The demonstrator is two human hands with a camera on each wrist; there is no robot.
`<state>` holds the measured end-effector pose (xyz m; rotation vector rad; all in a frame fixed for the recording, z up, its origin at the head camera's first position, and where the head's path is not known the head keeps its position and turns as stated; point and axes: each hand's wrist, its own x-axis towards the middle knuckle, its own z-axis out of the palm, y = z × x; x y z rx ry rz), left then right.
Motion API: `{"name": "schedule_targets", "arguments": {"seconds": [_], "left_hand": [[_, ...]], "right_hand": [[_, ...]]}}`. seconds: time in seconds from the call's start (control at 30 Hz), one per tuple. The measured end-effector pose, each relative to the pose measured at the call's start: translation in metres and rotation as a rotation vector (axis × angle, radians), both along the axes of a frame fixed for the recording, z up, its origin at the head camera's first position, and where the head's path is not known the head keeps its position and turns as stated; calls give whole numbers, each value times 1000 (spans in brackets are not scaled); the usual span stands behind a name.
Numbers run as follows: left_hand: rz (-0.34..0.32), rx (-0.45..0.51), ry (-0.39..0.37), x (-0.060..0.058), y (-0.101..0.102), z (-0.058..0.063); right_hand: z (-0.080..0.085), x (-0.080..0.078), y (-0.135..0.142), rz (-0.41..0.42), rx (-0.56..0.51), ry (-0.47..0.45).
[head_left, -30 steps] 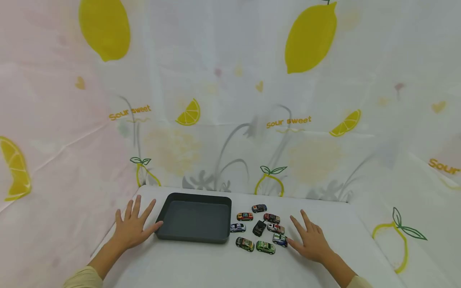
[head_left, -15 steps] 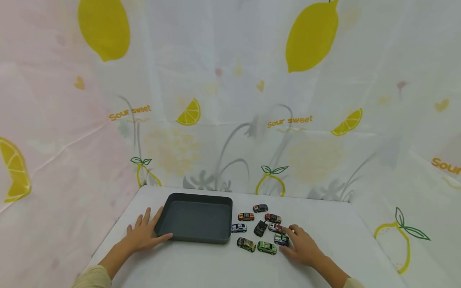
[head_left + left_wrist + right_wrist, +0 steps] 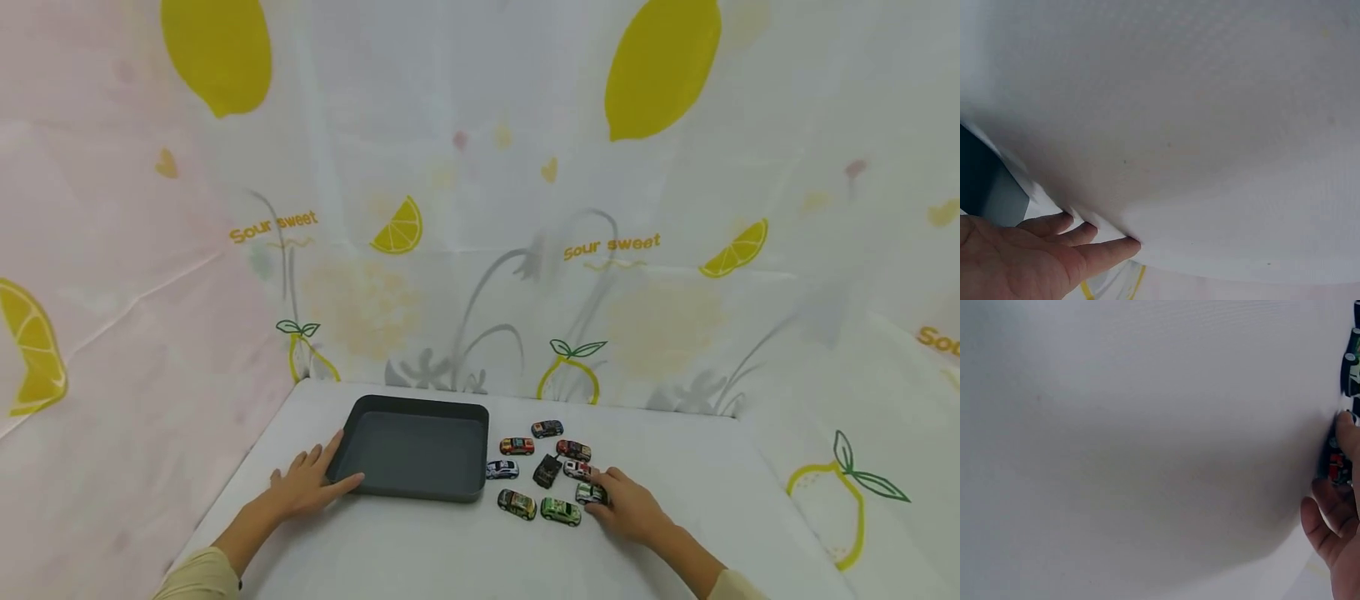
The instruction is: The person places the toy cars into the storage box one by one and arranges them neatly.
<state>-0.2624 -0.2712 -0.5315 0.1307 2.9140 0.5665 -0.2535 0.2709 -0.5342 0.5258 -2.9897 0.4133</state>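
In the head view my right hand (image 3: 636, 510) is at the right side of a group of small toy cars. Its thumb and fingers pinch a white and green toy car (image 3: 588, 493) at the group's right edge. In the right wrist view the thumb and fingers lie at opposite ends of that car, whose red-marked end (image 3: 1336, 467) shows between them. A red and white toy car (image 3: 576, 470) sits just behind it, close to the fingertips. My left hand (image 3: 306, 487) rests at the left front corner of a dark grey rectangular tray (image 3: 420, 457), fingers extended and thumb along the front.
Several more toy cars stand right of the tray: a green one (image 3: 561, 511), a black one (image 3: 547, 471), a red and yellow one (image 3: 517, 446) and a white one (image 3: 502, 469) close against the tray. Lemon-printed cloth (image 3: 450, 317) hangs behind the white table (image 3: 420, 550).
My right hand has come in from the right and its fingers have closed on the white and green car. My left hand has lowered to the tray's corner. The head view has shifted slightly.
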Motion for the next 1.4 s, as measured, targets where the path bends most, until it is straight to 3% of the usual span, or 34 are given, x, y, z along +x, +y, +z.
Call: {"name": "schedule_targets", "arguments": {"seconds": [0.13, 0.37, 0.87, 1.2, 1.4], "left_hand": [[4, 15, -3, -1, 2, 6], [9, 14, -22, 0, 5, 2], [22, 56, -62, 2, 4, 6], [35, 82, -65, 4, 3, 5], [36, 91, -64, 2, 3, 4]], "right_hand": [[4, -2, 2, 2, -20, -6], [3, -2, 8, -48, -93, 19], [25, -10, -13, 22, -193, 97], [27, -23, -54, 77, -311, 138], [31, -34, -86, 121, -356, 115]]}}
